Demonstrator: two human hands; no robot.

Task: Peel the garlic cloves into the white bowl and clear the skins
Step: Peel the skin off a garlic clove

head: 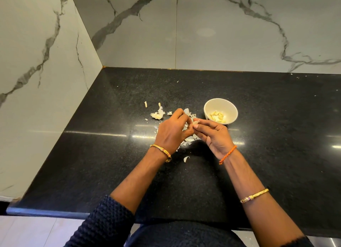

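My left hand [172,132] and my right hand [215,135] meet over the black counter and both pinch one garlic clove [195,122] between their fingertips. Papery garlic skins [188,141] lie scattered under and around the hands, and one curl of skin [186,159] sits nearer to me. The rest of the garlic bulb [157,114] lies to the left of my left hand. The white bowl [231,108] stands just right of the hands and holds several peeled cloves [218,116].
The black stone counter [110,163] runs into a corner of white marble walls [138,34] at the left and back. Its front edge [46,212] is close to my body. A few small skin flecks [145,104] lie further left.
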